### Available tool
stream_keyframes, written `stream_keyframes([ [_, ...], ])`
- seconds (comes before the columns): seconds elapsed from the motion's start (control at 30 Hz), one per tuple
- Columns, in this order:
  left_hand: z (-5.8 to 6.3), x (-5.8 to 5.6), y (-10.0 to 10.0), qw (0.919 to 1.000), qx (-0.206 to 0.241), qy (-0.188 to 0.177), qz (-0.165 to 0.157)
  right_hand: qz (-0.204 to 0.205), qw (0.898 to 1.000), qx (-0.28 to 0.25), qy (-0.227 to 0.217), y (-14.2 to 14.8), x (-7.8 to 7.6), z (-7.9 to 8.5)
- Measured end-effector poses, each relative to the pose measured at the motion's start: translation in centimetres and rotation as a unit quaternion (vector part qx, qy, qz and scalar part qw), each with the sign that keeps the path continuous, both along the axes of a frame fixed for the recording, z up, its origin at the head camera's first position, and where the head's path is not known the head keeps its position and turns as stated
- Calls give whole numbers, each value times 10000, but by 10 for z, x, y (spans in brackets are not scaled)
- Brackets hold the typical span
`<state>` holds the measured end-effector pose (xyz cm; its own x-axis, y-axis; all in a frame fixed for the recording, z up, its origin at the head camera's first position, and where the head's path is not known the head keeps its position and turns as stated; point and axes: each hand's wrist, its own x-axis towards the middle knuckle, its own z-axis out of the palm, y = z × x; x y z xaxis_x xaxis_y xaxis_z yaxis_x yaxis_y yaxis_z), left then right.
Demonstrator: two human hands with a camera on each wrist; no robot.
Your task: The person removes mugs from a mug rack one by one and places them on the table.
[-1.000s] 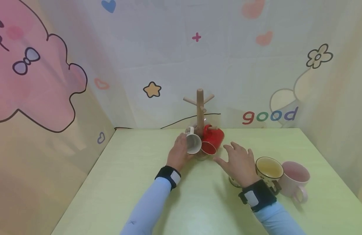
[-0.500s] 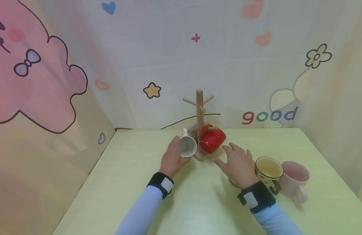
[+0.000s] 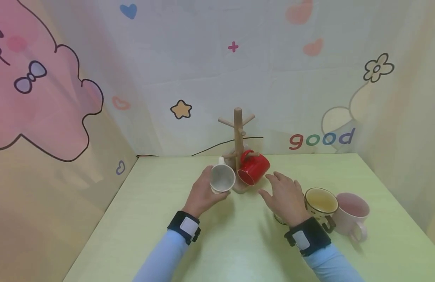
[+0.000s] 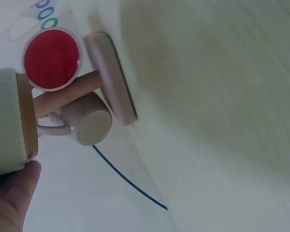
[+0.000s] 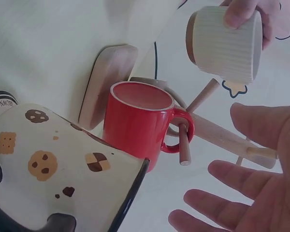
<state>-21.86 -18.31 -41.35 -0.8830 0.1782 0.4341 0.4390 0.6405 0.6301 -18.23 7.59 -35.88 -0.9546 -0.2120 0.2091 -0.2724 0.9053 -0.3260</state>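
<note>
My left hand [image 3: 200, 196] grips a white ribbed mug [image 3: 222, 178] by its side, just left of the wooden mug tree [image 3: 238, 129]. The mug's mouth faces me, its handle points up, and its brown base shows in the right wrist view. A red mug [image 3: 254, 168] hangs tilted by its handle on a lower peg. Behind the post hangs a greyish mug [image 4: 93, 126], mostly hidden in the head view. My right hand [image 3: 286, 197] hovers with spread fingers between the red mug and a cream cookie-patterned mug [image 3: 321, 203], holding nothing.
A pink mug [image 3: 353, 215] stands right of the cookie-patterned mug. Another mug [image 5: 1, 104], with dark lettering, is mostly hidden behind my right hand in the head view. A printed cloth [image 3: 189, 58] hangs behind the pale table [image 3: 140, 219].
My left hand has drawn the white mug left and toward me, away from the mug tree. The red mug has shifted slightly on its peg. My right hand has hardly moved.
</note>
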Motion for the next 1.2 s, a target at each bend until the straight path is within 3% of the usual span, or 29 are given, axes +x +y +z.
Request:
stream_keyframes([
  [0.2,9,7,0,9944,454,-870,-404,68,10000,51,-26,-2,1,2],
  [0.43,18,11,1,9731,632,-1964,-1028,230,9994,-5,-247,-1,1,4],
  [0.73,27,16,5,9372,537,-2620,-2238,778,9959,168,-438,1,-3,6],
  [1.0,32,20,13,9075,1,-3041,-2899,1502,9870,278,-491,-4,-4,3],
  [1.2,33,22,15,8879,-161,-3375,-3123,1995,9768,322,-704,-4,-1,1],
])
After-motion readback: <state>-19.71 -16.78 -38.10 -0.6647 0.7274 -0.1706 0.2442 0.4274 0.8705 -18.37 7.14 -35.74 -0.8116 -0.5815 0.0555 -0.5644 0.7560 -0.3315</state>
